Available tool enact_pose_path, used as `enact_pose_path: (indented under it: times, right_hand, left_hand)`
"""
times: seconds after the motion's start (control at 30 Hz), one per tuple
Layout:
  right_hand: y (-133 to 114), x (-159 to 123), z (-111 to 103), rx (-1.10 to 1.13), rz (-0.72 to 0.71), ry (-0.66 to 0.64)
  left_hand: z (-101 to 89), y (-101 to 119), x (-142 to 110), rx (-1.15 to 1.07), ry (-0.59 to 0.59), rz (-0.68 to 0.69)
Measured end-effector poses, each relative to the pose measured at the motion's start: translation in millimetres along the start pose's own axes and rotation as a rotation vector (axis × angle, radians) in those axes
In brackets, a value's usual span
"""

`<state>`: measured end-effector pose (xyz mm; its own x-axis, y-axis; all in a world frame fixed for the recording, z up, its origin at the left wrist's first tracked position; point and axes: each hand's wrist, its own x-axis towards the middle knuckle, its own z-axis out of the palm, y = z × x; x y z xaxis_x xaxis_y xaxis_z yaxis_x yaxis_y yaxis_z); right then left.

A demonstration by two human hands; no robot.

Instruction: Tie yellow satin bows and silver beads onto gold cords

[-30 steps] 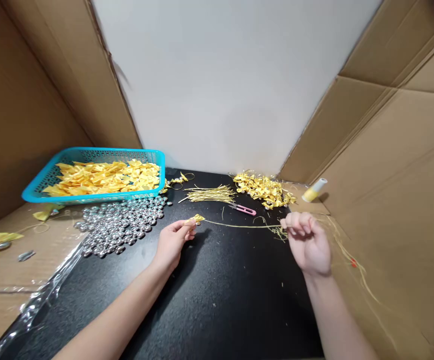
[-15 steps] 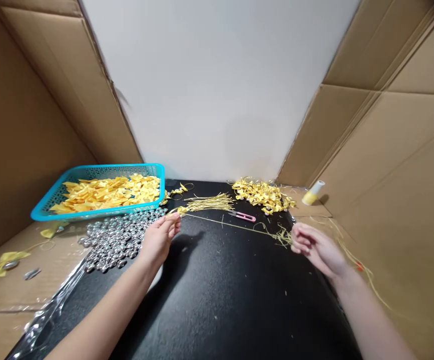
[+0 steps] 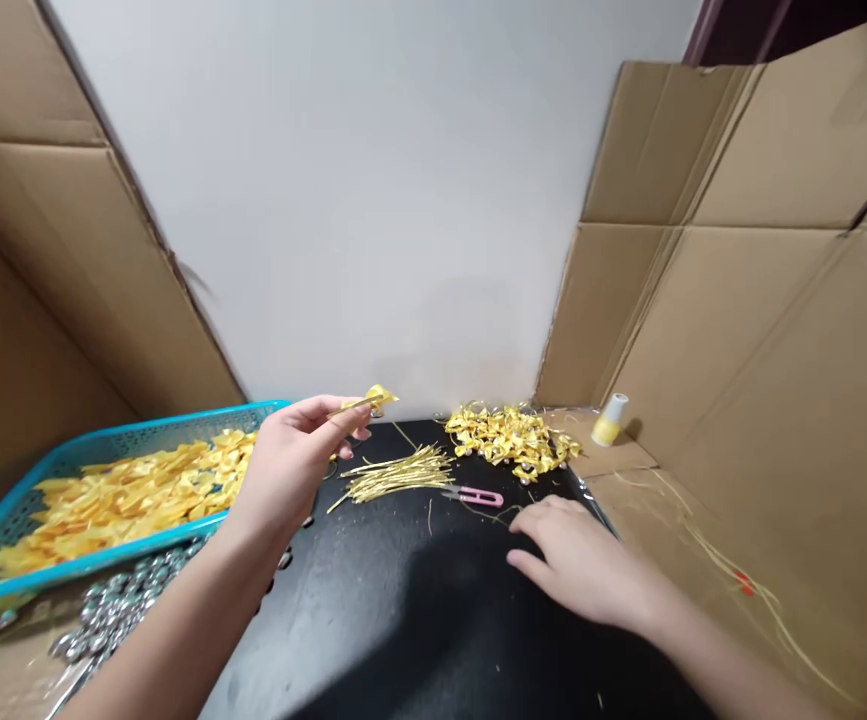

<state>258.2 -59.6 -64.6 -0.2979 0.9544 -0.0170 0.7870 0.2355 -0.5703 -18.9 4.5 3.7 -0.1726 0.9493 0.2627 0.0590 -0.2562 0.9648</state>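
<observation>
My left hand (image 3: 294,455) is raised over the table's left side, thumb and fingers pinching a yellow ribbon bow (image 3: 381,397). A thin gold strip lies along the thumb beside it. My right hand (image 3: 579,560) hovers low over the black table (image 3: 373,590), thumb and fingers apart, with nothing visible in it. Just beyond its fingertips are some thin thread scraps (image 3: 506,517) and pink-handled thread snips (image 3: 480,496). Between the hands lies a bundle of gold cords (image 3: 403,474).
At left stands a blue basket (image 3: 24,495) of yellow ribbon bows, with silver beads (image 3: 125,605) in front. Bows with beads form a pile (image 3: 508,440) at the back right. Near the right cardboard wall (image 3: 770,360) stand a small white-and-yellow bottle (image 3: 610,420) and loose cord (image 3: 710,550).
My left hand has risen with the bow; the thread stretched between both hands is no longer seen. My right hand has let go and moved left, turning palm down. The view has shifted.
</observation>
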Motion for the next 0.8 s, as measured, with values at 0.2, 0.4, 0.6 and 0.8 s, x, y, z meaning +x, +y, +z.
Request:
enact_pose_path:
  times: [0.2,0.4,0.6,0.8]
  right_hand:
    - [-70.5,37.4,12.8,1.509,-0.161,-0.477]
    - [-76.6,90.6,-14.2,1.946,-0.088,0.056]
    - [-42.3,110.6,-42.7,1.870,-0.066,0.413]
    - [-19.0,106.3,-66.5,1.883,-0.073,0.582]
  left_hand:
    - [19.8,30.5,-2.5,0.126,-0.204,0.115]
    - [5.6,23.8,-3.2,-0.051,-0.091,0.070]
    - [-9.7,0.2,42.8,-0.266,0.032,-0.193]
    - [-29.3,-13.0,66.0,-0.309,0.212,-0.332]
